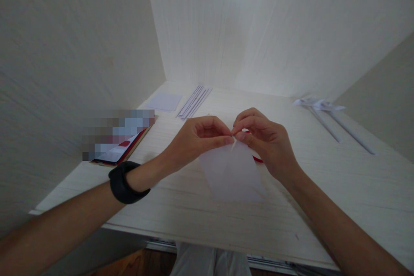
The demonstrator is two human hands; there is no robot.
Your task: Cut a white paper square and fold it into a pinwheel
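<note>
Pinching the top corner of a white paper sheet (231, 172) between left hand (197, 140) and right hand (263, 138), fingertips closed and touching, red object (258, 159) under right palm, phone (118, 148) beyond left wrist

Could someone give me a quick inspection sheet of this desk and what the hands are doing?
Surface: pale wood-grain desk.
Job's things: white paper sheet, its top corner pinched by both hands.
Clutter: phone; paper strips; small paper square; rolled paper sticks; red thing, mostly hidden.
Hands: left hand and right hand shut on the sheet; black wristband on the left.
Cables: nothing seen.
Surroundings: pale panel walls.
</note>
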